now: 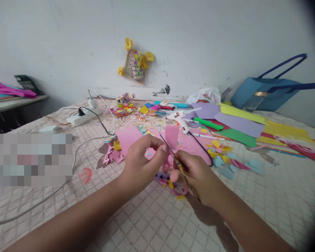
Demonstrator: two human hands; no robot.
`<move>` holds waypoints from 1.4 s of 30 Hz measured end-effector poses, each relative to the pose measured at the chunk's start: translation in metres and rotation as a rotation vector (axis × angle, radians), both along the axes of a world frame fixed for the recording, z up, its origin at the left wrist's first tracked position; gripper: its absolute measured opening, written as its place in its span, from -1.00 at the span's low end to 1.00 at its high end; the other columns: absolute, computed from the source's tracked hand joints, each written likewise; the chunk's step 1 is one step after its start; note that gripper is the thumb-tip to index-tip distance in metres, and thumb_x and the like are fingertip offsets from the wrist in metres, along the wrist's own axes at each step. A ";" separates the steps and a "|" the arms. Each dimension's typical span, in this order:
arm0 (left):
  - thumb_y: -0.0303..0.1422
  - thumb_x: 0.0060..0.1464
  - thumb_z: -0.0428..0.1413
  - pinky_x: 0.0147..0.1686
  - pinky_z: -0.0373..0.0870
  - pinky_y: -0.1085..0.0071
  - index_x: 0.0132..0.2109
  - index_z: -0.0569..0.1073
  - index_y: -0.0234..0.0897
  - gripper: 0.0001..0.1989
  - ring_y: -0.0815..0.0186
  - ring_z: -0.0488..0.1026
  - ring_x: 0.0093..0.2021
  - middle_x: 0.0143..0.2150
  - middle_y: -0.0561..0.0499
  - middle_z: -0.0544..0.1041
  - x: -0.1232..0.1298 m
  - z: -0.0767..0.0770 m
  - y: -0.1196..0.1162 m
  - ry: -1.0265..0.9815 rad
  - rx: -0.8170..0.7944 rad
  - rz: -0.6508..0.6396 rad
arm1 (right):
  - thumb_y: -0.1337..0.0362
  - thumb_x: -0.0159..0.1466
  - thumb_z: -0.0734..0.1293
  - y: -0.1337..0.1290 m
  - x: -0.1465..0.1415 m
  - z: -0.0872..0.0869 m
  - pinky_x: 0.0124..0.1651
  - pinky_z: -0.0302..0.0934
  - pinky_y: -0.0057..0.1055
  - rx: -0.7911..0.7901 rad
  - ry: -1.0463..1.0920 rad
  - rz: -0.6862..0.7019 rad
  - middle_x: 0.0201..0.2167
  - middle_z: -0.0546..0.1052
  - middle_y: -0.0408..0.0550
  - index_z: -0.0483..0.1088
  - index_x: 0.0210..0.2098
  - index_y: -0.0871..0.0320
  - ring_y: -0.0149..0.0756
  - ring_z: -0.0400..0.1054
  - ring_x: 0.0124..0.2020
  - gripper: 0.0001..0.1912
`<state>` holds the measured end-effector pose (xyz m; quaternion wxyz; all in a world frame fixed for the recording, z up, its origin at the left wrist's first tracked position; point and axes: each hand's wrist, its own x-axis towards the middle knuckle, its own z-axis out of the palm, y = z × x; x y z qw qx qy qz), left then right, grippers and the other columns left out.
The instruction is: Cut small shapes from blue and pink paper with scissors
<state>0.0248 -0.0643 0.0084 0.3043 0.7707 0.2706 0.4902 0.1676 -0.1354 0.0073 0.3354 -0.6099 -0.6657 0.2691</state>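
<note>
My right hand [199, 175] grips a pair of scissors [182, 168] with gold-coloured handles, its blades angled up and to the left. At the blades stands a small pink paper strip [171, 134], pinched near its lower left edge between the thumb and forefinger of my left hand [147, 157]. The fingers partly cover the paper's lower end. Beneath both hands lie pink paper sheets [127, 138] and a purple piece with dark dots [161, 176]. Pink paper scraps [114, 155] are heaped left of my left hand.
A white glue gun [182, 120] with a black cord lies beyond my right hand. Coloured paper sheets [241, 122] spread to the right, near blue and yellow scraps [225, 161]. A power strip [84, 117] with trailing cables sits left; a blue bag [265, 92] stands back right.
</note>
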 end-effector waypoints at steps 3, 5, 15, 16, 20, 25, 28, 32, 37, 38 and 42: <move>-0.45 0.03 0.00 -0.40 0.24 0.44 -0.47 0.32 -0.29 -0.87 0.40 0.31 -0.46 -0.52 0.07 0.38 0.000 0.001 -0.001 0.032 0.016 0.028 | 0.36 0.14 0.22 0.000 0.000 0.001 -0.59 -0.06 -0.49 -0.014 -0.017 -0.001 -0.69 0.31 -0.28 0.03 -0.54 0.10 -0.46 0.15 -0.68 -0.77; -0.45 0.03 -0.01 -0.42 0.24 0.44 -0.49 0.31 -0.29 -0.85 0.40 0.31 -0.46 -0.52 0.07 0.38 0.000 0.003 -0.003 0.046 -0.004 0.035 | 0.36 0.14 0.22 0.000 0.001 0.000 -0.58 -0.05 -0.49 -0.015 -0.039 -0.007 -0.68 0.32 -0.26 0.04 -0.53 0.10 -0.45 0.17 -0.66 -0.78; -0.45 0.00 -0.01 -0.41 0.25 0.42 -0.50 0.32 -0.28 -0.86 0.37 0.33 -0.44 -0.51 0.05 0.40 0.002 0.004 -0.008 0.043 -0.146 0.002 | 0.39 0.16 0.17 0.001 0.001 -0.006 -0.54 0.02 -0.48 0.015 -0.152 -0.044 -0.59 0.35 -0.19 0.09 -0.50 0.11 -0.40 0.20 -0.56 -0.86; -0.45 0.00 -0.01 -0.42 0.25 0.43 -0.50 0.32 -0.28 -0.86 0.37 0.32 -0.44 -0.52 0.05 0.39 0.002 0.004 -0.007 0.038 -0.159 0.001 | 0.40 0.16 0.16 0.001 0.000 -0.005 -0.54 0.02 -0.49 0.003 -0.140 -0.039 -0.60 0.34 -0.20 0.08 -0.51 0.11 -0.41 0.20 -0.57 -0.85; -0.42 0.02 -0.01 -0.43 0.25 0.44 -0.49 0.35 -0.30 -0.85 0.39 0.31 -0.45 -0.51 0.07 0.38 0.002 0.003 -0.007 0.010 -0.269 -0.065 | 0.38 0.10 0.19 0.001 0.000 -0.005 -0.56 0.00 -0.48 0.029 -0.178 -0.061 -0.60 0.30 -0.22 0.04 -0.52 0.09 -0.41 0.16 -0.59 -0.83; -0.39 0.03 -0.02 -0.40 0.25 0.43 -0.48 0.37 -0.31 -0.83 0.39 0.30 -0.44 -0.52 0.07 0.37 0.003 0.001 -0.007 -0.022 -0.382 -0.153 | 0.45 0.09 0.15 0.001 0.001 -0.010 -0.57 -0.01 -0.48 0.016 -0.141 -0.064 -0.58 0.37 -0.20 0.05 -0.48 0.10 -0.41 0.22 -0.59 -0.85; -0.39 0.01 0.00 -0.43 0.21 0.45 -0.51 0.36 -0.31 -0.83 0.41 0.26 -0.47 -0.54 0.09 0.33 0.003 0.002 -0.007 -0.056 -0.422 -0.160 | 0.48 0.12 0.09 0.002 0.000 -0.011 -0.60 -0.03 -0.50 -0.027 -0.058 -0.042 -0.61 0.40 -0.21 0.04 -0.47 0.10 -0.43 0.24 -0.65 -0.84; -0.37 -0.03 0.02 -0.46 0.18 0.45 -0.53 0.35 -0.31 -0.84 0.41 0.24 -0.49 -0.57 0.10 0.31 0.004 0.004 -0.008 -0.089 -0.493 -0.176 | 0.45 0.08 0.14 0.002 -0.001 -0.009 -0.57 0.00 -0.48 0.026 -0.141 -0.069 -0.61 0.40 -0.19 0.06 -0.48 0.09 -0.39 0.25 -0.61 -0.85; -0.36 -0.07 0.04 -0.47 0.19 0.45 -0.52 0.36 -0.30 -0.86 0.41 0.25 -0.50 -0.57 0.09 0.32 0.006 0.005 -0.012 -0.118 -0.577 -0.204 | 0.32 0.09 0.22 0.002 0.001 -0.009 -0.48 0.08 -0.43 0.104 -0.184 -0.034 -0.53 0.41 -0.12 0.19 -0.37 0.14 -0.32 0.26 -0.52 -0.89; -0.37 -0.07 0.04 -0.48 0.18 0.46 -0.52 0.36 -0.30 -0.86 0.41 0.25 -0.51 -0.57 0.09 0.32 0.006 0.005 -0.012 -0.124 -0.580 -0.197 | 0.33 0.09 0.21 0.003 0.001 -0.009 -0.46 0.08 -0.42 0.104 -0.194 -0.036 -0.51 0.42 -0.11 0.19 -0.36 0.14 -0.31 0.26 -0.50 -0.90; -0.37 -0.04 0.04 -0.44 0.23 0.44 -0.50 0.37 -0.30 -0.86 0.40 0.27 -0.47 -0.53 0.07 0.35 0.004 0.003 -0.008 -0.082 -0.514 -0.194 | 0.39 0.09 0.17 0.003 0.001 -0.009 -0.47 0.08 -0.43 0.064 -0.200 -0.048 -0.51 0.42 -0.10 0.18 -0.37 0.14 -0.31 0.27 -0.50 -0.92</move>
